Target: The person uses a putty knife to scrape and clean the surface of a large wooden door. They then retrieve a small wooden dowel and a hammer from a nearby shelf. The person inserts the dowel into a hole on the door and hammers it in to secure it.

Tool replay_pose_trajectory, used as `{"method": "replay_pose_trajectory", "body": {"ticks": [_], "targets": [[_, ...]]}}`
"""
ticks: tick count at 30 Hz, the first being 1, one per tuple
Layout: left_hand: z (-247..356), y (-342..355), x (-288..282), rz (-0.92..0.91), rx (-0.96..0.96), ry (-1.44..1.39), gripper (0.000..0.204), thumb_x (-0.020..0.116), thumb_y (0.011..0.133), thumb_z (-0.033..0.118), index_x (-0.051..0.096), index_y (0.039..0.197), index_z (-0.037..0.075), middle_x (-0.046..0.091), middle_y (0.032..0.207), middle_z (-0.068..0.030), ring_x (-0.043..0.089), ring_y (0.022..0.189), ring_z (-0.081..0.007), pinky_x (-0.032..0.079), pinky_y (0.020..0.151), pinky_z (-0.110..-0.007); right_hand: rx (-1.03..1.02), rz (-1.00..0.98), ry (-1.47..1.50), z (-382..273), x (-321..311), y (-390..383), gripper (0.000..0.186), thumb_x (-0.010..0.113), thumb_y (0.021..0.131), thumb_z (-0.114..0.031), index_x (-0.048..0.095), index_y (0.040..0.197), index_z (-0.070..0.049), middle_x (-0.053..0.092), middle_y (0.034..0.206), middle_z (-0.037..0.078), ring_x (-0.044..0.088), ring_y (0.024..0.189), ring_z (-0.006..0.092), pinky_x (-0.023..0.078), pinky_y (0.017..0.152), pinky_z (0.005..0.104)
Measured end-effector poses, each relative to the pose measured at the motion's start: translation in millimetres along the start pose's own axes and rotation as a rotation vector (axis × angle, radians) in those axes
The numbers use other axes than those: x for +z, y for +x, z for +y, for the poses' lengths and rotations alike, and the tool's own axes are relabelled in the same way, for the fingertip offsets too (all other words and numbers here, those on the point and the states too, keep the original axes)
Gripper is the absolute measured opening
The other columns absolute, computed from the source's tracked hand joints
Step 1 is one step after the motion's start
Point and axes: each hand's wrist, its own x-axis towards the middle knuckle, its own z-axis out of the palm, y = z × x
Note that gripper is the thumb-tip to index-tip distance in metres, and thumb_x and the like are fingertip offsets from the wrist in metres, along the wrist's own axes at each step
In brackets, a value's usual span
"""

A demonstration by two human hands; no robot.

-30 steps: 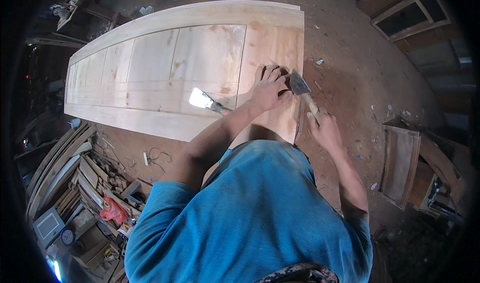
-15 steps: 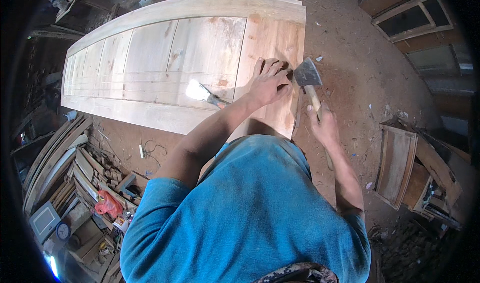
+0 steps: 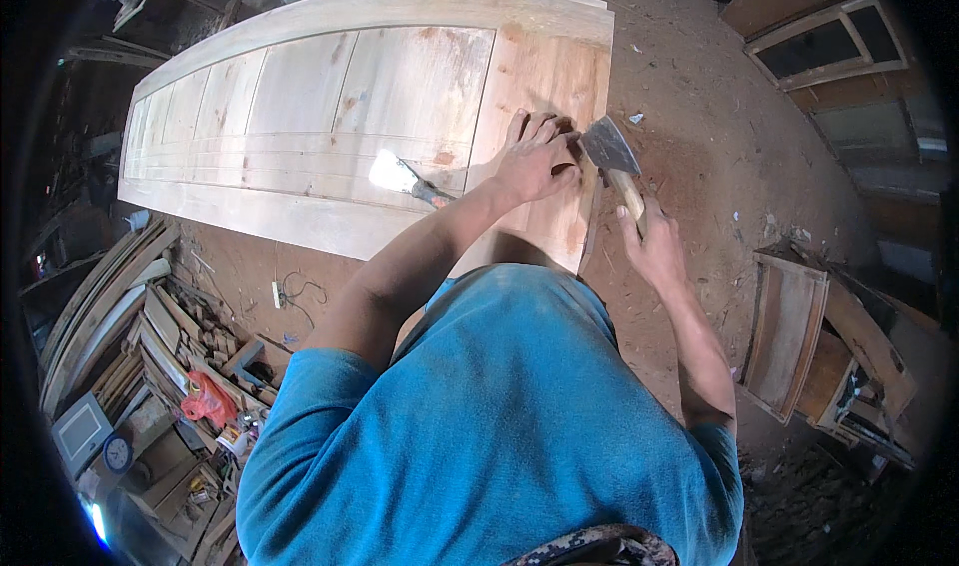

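Note:
A long pale wooden door panel [image 3: 300,96] with framed boards lies in front of me. On its right end rests my left hand [image 3: 539,161], fingers bent and drawn together near the edge; what they grip, if anything, is hidden. My right hand [image 3: 654,244] is closed round the wooden handle of a hatchet [image 3: 611,148]. The hatchet's dark, wide head is at the panel's right edge, beside my left fingertips; whether it touches anything there, I cannot tell. Left of my left forearm, a putty knife [image 3: 402,176] with a bright blade lies on the panel.
Wood offcuts and curved boards [image 3: 95,296] are heaped at the left, with a red plastic bag [image 3: 207,399] and a round clock [image 3: 118,453]. A power strip [image 3: 277,294] lies on the dirt floor. A wooden frame box [image 3: 784,331] and a glazed frame [image 3: 829,41] stand right.
The hatchet has tilted slightly, its head shifting a little left. My right forearm has swung a bit outward to the right. My left hand stays on the panel's end.

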Motion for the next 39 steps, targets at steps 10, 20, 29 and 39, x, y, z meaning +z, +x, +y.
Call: {"method": "replay_pose_trajectory", "body": {"ticks": [10,20,29,39], "targets": [[-3.2,-2.0,0.8,0.046,0.033,0.005,0.062,0.073,0.083,0.043,0.06,0.133,0.009,0.051,0.141,-0.0178,0.037,0.141,-0.0364,0.017,0.12,-0.06,-0.072,0.059,0.054,15.0,6.3,9.7,0.036,0.061,0.099,-0.03,0.061,0.11,0.005,0.066,0.082,0.032,0.066,0.082,0.0515,0.052,0.069,0.055],[1.8,2.2,-5.9,0.004,0.013,-0.058,0.054,0.069,0.086,0.044,0.061,0.131,0.015,0.047,0.147,-0.0148,0.032,0.144,-0.0356,0.012,0.121,-0.062,0.065,-0.067,0.069,21.7,3.5,12.8,0.037,0.06,0.1,-0.032,0.061,0.11,0.004,0.066,0.085,0.034,0.066,0.085,0.0534,0.052,0.073,0.0577],[3.2,-0.1,-8.7,0.019,0.032,-0.061,0.035,0.067,0.087,0.043,0.071,0.11,0.017,0.054,0.139,-0.0142,0.04,0.138,-0.0379,0.016,0.119,-0.063,0.014,0.015,-0.049,21.7,-4.7,-2.7,0.047,0.061,0.099,-0.041,0.06,0.12,0.001,0.069,0.092,0.031,0.068,0.084,0.0503,0.055,0.074,0.0563],[26.0,6.0,5.0,0.068,0.153,0.123,0.02,0.071,0.084,0.02,0.073,0.099,0.008,0.066,0.114,-0.0117,0.054,0.124,-0.0359,0.037,0.11,-0.053,0.124,-0.083,0.126,60.0,31.3,-24.6,0.046,0.062,0.097,-0.041,0.063,0.12,-0.001,0.07,0.098,0.03,0.068,0.091,0.0495,0.055,0.081,0.0552]]}}
